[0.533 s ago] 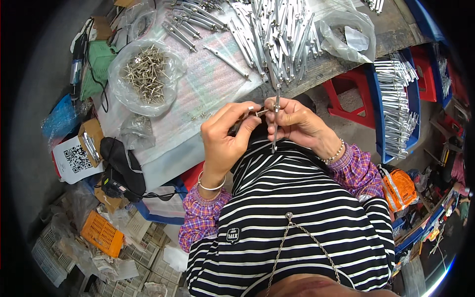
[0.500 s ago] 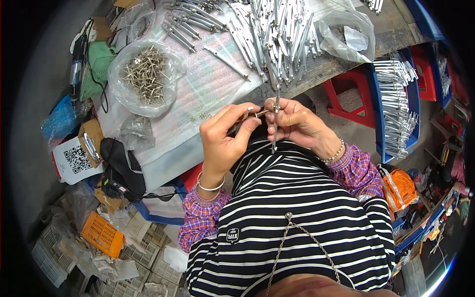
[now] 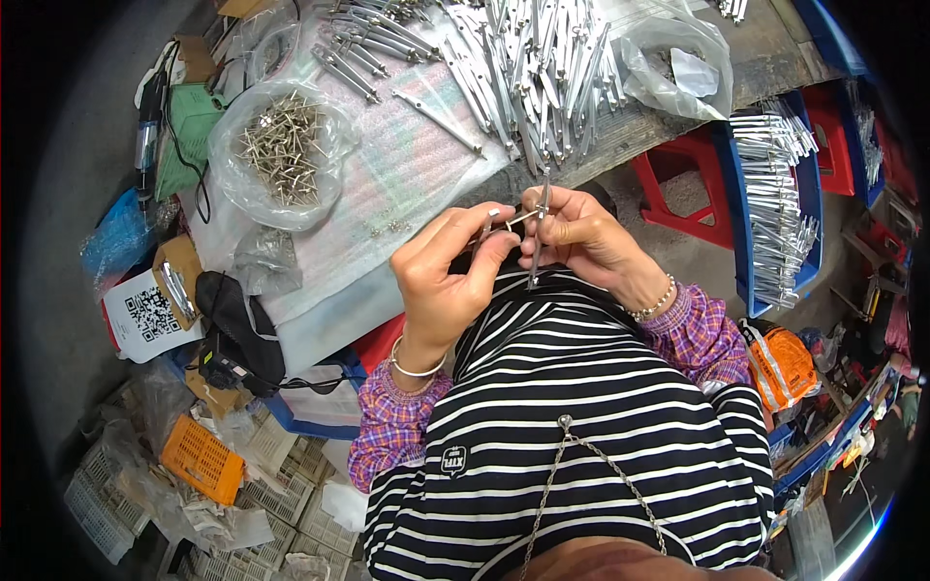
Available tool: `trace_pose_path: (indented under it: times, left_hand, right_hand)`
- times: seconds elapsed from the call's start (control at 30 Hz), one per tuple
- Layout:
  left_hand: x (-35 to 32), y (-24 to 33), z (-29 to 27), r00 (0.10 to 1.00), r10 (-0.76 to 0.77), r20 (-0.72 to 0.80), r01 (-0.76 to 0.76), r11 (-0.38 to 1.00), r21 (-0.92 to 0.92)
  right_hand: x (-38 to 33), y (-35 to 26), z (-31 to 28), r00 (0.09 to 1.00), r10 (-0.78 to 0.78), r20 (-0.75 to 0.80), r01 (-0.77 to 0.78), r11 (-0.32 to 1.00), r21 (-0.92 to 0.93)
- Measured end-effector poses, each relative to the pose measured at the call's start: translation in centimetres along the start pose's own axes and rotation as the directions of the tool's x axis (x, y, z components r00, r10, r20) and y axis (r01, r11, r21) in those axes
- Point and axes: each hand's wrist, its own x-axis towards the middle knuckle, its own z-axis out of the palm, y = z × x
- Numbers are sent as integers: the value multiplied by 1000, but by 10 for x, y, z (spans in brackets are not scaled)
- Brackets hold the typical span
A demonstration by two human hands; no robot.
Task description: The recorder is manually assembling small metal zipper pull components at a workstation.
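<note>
- White card (image 3: 150,315) at left: bears a square black-and-white code.
- Striped shirt (image 3: 581,416): small dark patch (image 3: 453,461) on the chest, pale lettering in a pale outline.
- Black device (image 3: 231,366) below the table's left edge: yellow-green label, print too small to read.
- Orange bag (image 3: 782,366) at right: pale bands, dark marks too small to read.
- Left hand (image 3: 444,276): raised from the lower left, back of hand upward, fingers curled; thumb and forefinger pinch a slim pin (image 3: 521,219). Bangle on wrist.
- Right hand (image 3: 596,237): comes in from the right, thumb and fingers closed on a metal strip (image 3: 536,254) standing nearly lengthwise in view. Beaded bracelet on wrist.
- Pin and strip: between the hands, over the lap, just off the table edge. Pin points across to the strip; cannot tell whether seated.
- Beyond, on the table: heaped strips (image 3: 547,73); loose pins (image 3: 281,145) in a clear bag (image 3: 228,174).
</note>
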Motion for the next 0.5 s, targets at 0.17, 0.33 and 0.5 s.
trace_pose_path:
  times: [0.17,0.33,0.5]
  left_hand:
    - [1,2,0,1000,-6,0,6,1000,-27]
    - [-2,-1,3,997,-58,-44,55,996,-69]
    - [0,-1,2,998,57,-25,-56,998,36]
  right_hand:
    - [0,1,3,1000,-10,-15,10,1000,-13]
    - [-2,2,13,990,-113,-86,103,989,-109]
    - [-3,1,13,963,-245,-117,211,946,-246]
